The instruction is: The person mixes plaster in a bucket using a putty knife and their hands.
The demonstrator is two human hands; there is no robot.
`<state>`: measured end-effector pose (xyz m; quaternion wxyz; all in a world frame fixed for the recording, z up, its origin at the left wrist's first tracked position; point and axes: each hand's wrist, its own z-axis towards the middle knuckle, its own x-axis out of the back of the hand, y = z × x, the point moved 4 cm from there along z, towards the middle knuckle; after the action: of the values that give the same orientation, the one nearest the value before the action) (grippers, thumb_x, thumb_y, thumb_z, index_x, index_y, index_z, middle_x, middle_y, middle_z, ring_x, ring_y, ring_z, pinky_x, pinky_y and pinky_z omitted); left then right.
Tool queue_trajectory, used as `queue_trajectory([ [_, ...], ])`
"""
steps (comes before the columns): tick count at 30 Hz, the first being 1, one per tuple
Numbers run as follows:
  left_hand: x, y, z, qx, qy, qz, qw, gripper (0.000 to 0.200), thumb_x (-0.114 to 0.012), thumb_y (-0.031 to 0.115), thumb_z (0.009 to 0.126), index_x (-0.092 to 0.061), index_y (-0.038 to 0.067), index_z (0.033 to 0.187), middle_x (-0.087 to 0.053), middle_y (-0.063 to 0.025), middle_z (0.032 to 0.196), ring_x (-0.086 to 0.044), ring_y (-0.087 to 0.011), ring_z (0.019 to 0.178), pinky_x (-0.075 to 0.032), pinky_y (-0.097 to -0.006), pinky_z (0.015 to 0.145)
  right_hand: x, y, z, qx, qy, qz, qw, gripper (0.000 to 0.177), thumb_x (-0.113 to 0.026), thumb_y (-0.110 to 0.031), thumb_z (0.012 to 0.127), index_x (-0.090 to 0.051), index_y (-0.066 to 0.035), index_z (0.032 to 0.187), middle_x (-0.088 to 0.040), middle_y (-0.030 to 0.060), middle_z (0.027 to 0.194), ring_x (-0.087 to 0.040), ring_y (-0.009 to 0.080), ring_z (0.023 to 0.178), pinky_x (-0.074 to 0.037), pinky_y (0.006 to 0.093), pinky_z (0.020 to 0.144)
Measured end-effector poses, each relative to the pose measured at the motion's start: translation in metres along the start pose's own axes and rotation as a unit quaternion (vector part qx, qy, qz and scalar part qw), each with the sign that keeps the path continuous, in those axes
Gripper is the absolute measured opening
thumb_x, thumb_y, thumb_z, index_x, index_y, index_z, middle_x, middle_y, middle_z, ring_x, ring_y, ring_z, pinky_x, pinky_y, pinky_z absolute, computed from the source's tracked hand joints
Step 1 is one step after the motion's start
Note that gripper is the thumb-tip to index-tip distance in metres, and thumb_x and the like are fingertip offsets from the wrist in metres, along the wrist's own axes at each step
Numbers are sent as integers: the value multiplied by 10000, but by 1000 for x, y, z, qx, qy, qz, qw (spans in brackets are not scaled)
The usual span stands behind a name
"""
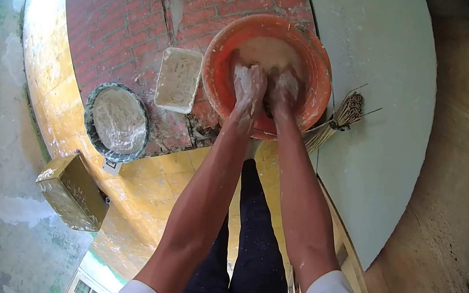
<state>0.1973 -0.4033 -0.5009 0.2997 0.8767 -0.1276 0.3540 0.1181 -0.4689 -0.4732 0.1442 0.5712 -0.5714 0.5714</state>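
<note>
Both of my hands reach down into an orange plastic basin (216,87) that holds a pale brown, wet mixture (272,51). My left hand (249,87) is coated in whitish paste, and its fingers bend down out of sight. Close beside it, my right hand (285,91) is smeared too, with its fingers hidden in the shadowed part of the basin. Whether either hand grips anything cannot be seen. Dried splashes mark the basin's rim.
Left of the basin lie a pale rectangular tub (178,81) and a dark round basin (146,131) with greyish paste. A bundle of sticks (348,113) leans at the right, over a pale green board (373,170). A yellowish box (73,191) stands lower left.
</note>
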Motion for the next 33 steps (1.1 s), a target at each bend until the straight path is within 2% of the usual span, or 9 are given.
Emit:
queue_trajectory([
  [1, 2, -1, -11, 53, 129, -286, 948, 471, -616, 190, 931, -487, -49, 1315, -677, -200, 1059, -663, -312, 981, -523, -416, 857, -1, -2, 2, 2, 0, 1, 1000, 374, -552, -327, 980, -656, 4, 1117, -679, 271, 1079, -654, 412, 1023, -517, 460, 876],
  [2, 1, -6, -26, 100, 244, -543, 797, 433, -640, 214, 944, -534, -42, 1277, -668, -178, 1056, -652, -276, 971, -520, -402, 871, 1, 0, 4, -6, 38, 94, 995, 386, -528, -335, 1007, -640, 10, 1139, -651, 278, 1127, -626, 431, 1046, -500, 471, 904],
  [6, 32, 17, -51, 58, 253, -567, 782, 469, -649, 209, 977, -478, -8, 1356, -605, -172, 1207, -596, -230, 1071, -506, -358, 912, 31, -4, -8, 34, 74, 331, 940, 379, -483, -316, 1052, -585, 21, 1195, -610, 289, 1165, -588, 455, 1052, -474, 481, 920],
  [9, 58, 25, -67, -22, 143, -680, 719, 304, -619, 167, 1016, -539, 17, 1268, -645, -100, 1127, -599, -135, 983, -512, -294, 839, 61, -11, -17, 66, 30, 343, 937, 293, -489, -246, 1060, -571, -8, 1210, -639, 211, 1151, -623, 307, 1033, -486, 425, 903],
  [13, 93, 20, -72, -138, 134, -602, 775, 367, -639, 128, 1002, -549, 57, 1351, -672, -48, 1134, -616, -142, 1050, -489, -309, 934, 95, -16, -20, 150, -10, 415, 898, 249, -576, -166, 1022, -581, -33, 1234, -654, 105, 1154, -626, 174, 1043, -495, 361, 934],
  [20, 119, 15, -80, -228, 219, -471, 823, 330, -656, 171, 995, -585, 46, 1292, -689, -61, 1121, -648, -148, 1038, -522, -312, 903, 127, -25, -20, 166, -35, 340, 925, 318, -659, -95, 956, -589, -11, 1254, -631, 60, 1158, -607, 141, 1040, -502, 325, 955],
  [24, 95, 14, -70, -110, 148, -527, 830, 319, -600, 191, 1020, -576, 15, 1286, -709, -113, 1064, -681, -202, 983, -536, -341, 866, 73, 4, -6, 88, -34, 174, 980, 516, -696, -283, 929, -531, 5, 1325, -645, 220, 1155, -660, 315, 1059, -533, 449, 902],
  [27, 73, 11, -67, 19, 144, -191, 971, 434, -553, 268, 1011, -528, -67, 1286, -654, -294, 1104, -654, -457, 1029, -515, -506, 882, 56, -12, 1, 40, -47, 52, 997, 512, -666, -319, 929, -542, 28, 1285, -639, 286, 1118, -646, 405, 1055, -531, 486, 888],
  [33, 43, 18, -45, -10, 148, -148, 978, 557, -619, 328, 938, -479, -58, 1313, -547, -372, 1212, -572, -536, 1095, -475, -566, 935, -3, 8, 34, 98, -45, -16, 994, 444, -617, -274, 936, -576, 28, 1259, -597, 321, 1257, -600, 454, 1128, -497, 505, 934],
])
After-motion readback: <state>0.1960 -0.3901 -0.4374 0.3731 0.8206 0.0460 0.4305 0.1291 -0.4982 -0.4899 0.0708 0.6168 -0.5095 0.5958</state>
